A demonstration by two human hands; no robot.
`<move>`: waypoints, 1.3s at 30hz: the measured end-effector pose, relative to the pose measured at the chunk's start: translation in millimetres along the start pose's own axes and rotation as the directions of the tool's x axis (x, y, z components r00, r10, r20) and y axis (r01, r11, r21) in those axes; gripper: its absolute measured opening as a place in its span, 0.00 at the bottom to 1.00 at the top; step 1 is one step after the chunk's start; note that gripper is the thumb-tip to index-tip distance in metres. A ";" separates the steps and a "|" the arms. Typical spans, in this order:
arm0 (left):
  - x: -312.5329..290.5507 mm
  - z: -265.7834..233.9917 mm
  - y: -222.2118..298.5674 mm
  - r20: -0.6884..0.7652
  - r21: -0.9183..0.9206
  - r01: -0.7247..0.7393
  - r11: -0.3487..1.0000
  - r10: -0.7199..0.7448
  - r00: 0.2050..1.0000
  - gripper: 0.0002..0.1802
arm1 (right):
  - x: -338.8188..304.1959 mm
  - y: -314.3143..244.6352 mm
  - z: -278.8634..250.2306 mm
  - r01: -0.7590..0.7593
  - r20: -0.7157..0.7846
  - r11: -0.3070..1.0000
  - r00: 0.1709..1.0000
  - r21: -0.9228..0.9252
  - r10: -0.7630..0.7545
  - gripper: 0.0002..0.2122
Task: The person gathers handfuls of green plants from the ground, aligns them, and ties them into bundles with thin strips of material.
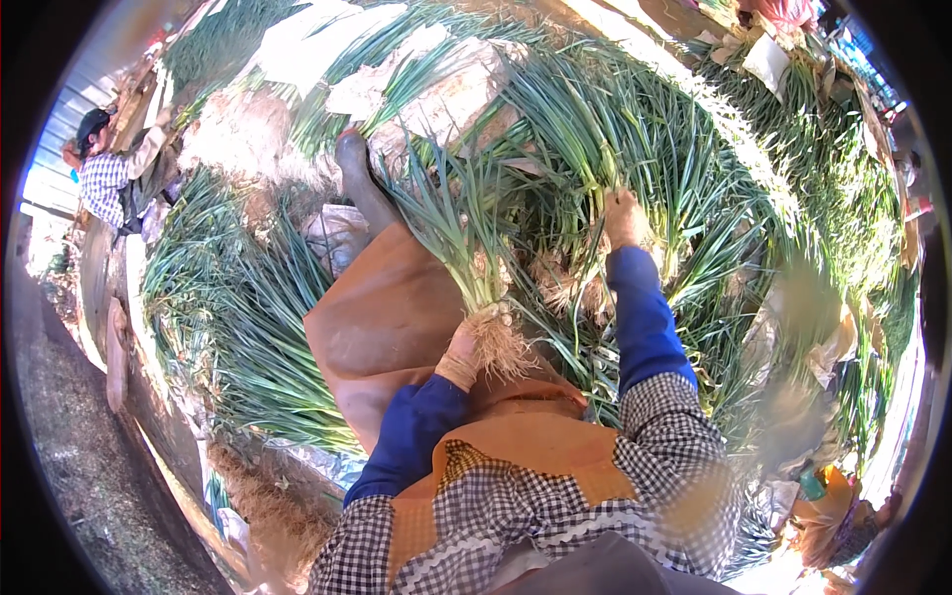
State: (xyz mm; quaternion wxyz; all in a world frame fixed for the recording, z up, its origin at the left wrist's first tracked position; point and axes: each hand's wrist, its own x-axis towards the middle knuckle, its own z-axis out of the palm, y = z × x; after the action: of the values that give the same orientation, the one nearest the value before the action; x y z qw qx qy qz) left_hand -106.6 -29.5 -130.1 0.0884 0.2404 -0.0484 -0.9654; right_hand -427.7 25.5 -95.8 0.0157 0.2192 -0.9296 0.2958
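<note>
- Above the brown apron, the left hand has its fingers clamped on a green-onion bunch near the roots, which partly hide them; this low hold seems to spare the leaves from bending.
- Ahead and to the right, the right hand has its fingers closed around other stalks, apparently keeping them gathered.
- At left, an onion pile lies combed one way, probably to avoid tangling.
- Beside the grey boot lies a pale sack; its contents cannot be told.

Produce-sorting workplace: heaped green onions
</note>
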 end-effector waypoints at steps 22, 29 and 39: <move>12.4 12.4 -27.1 -0.244 0.491 -0.235 0.839 0.392 0.887 0.10 | -122.2 -69.1 52.8 0.683 0.723 0.722 0.555 -0.113 -0.412 0.18; 11.7 -1.2 -14.7 -0.245 0.202 -0.085 0.976 0.135 0.960 0.07 | -156.6 -53.7 13.0 0.136 0.608 0.933 0.726 0.333 -0.323 0.14; -1.3 18.3 -7.1 -0.058 0.175 -0.073 0.982 0.085 0.995 0.13 | -156.0 70.7 -38.6 0.612 0.633 0.789 0.632 -0.052 -0.448 0.11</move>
State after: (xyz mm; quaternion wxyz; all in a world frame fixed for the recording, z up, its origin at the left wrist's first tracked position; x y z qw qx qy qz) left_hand -115.1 -21.3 -114.4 0.1070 0.2765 -0.1385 -0.9449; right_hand -320.0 160.7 -127.2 -0.1577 0.5613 -0.8095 0.0688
